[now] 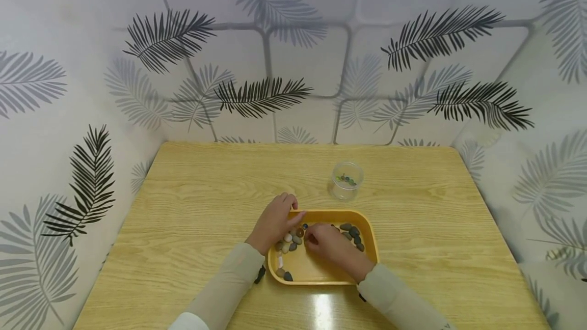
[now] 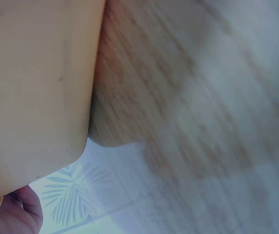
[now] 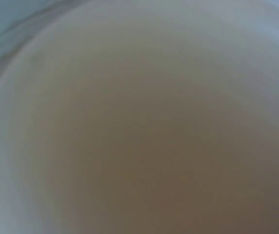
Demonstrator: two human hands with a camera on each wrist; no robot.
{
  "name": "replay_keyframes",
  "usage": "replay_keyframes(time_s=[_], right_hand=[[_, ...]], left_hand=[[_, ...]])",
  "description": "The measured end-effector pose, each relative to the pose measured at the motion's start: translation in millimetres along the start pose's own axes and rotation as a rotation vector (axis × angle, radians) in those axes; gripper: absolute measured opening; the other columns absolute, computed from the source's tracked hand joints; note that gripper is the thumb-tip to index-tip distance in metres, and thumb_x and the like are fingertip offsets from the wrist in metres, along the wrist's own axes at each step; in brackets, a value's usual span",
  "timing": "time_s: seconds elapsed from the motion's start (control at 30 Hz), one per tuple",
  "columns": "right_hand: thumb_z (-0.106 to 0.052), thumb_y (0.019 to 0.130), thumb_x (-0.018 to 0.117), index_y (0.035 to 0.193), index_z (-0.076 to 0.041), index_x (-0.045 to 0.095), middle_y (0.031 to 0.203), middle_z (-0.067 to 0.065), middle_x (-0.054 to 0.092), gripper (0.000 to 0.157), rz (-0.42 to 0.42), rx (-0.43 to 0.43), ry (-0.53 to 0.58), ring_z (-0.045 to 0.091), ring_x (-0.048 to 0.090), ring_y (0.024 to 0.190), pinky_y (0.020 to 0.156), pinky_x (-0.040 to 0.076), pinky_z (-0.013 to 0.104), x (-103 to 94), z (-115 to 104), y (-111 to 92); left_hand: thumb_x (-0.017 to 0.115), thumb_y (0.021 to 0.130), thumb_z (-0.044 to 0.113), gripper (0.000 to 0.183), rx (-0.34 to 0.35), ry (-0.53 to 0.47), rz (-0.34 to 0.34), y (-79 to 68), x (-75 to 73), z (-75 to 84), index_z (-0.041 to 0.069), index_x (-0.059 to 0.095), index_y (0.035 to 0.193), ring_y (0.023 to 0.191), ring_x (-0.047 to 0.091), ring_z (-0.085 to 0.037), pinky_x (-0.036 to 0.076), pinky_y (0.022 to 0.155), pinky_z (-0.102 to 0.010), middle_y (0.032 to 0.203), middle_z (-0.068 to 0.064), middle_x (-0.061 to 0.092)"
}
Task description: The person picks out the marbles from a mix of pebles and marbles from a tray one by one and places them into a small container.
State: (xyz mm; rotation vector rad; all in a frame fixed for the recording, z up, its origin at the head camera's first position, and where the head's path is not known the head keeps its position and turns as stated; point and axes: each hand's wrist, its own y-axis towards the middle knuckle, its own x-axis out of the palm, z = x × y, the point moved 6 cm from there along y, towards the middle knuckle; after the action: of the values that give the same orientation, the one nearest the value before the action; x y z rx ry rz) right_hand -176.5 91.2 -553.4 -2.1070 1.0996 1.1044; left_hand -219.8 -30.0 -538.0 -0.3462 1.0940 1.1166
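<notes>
In the head view a yellow tray [image 1: 323, 283] holds pebbles and small round beads. My left hand [image 1: 273, 222] grips its far left corner, the thumb over the inside and the fingers beyond the rim. The left wrist view shows the tray's outer wall [image 2: 37, 87] and fingers [image 2: 25, 209] at its edge. Inside the tray, my right hand [image 1: 332, 244] reaches down with bent fingers beside a blue bead [image 1: 305, 226] and a brown bead [image 1: 300, 232]. I cannot tell whether its hidden fingertips hold anything. Only a blurred pale surface fills most of the right wrist view.
Dark pebbles [image 1: 354, 231] lie along the tray's right side; lighter pebbles [image 1: 286, 248] and a white piece [image 1: 281, 262] lie at the left. Behind the tray, a clear round container [image 1: 347, 182] with small colored pieces stands on the wooden table [image 1: 197, 192]. A leaf-patterned wall backs the table.
</notes>
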Motion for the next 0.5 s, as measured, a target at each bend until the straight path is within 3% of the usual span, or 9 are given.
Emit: replay_keyframes(time_s=[0.27, 0.5], right_hand=[[-0.008, 0.088, 0.06, 0.087, -0.007, 0.068, 0.075, -0.005, 0.058, 0.008, 0.043, -0.002, 0.022, 0.007, 0.048, 0.064, 0.061, 0.042, 0.024, -6.9, -1, -2], [-0.011, 0.086, 0.065, 0.092, -0.006, 0.069, 0.085, -0.003, 0.065, 0.008, 0.104, 0.05, 0.046, 0.006, 0.056, 0.074, 0.067, 0.048, 0.025, -27.1, 8, -12]], left_hand=[[0.059, 0.09, 0.039, 0.026, -0.006, -0.003, -0.011, 0.2, 0.6, 0.2, 0.015, 0.049, 0.089, 0.066, 0.038, -0.011, 0.036, 0.06, -0.025, 0.079, 0.006, 0.041], [0.057, 0.091, 0.041, 0.028, 0.002, 0.022, -0.013, 0.5, -1.3, 1.5, 0.014, 0.049, 0.089, 0.066, 0.038, -0.011, 0.036, 0.059, -0.025, 0.078, 0.006, 0.041]])
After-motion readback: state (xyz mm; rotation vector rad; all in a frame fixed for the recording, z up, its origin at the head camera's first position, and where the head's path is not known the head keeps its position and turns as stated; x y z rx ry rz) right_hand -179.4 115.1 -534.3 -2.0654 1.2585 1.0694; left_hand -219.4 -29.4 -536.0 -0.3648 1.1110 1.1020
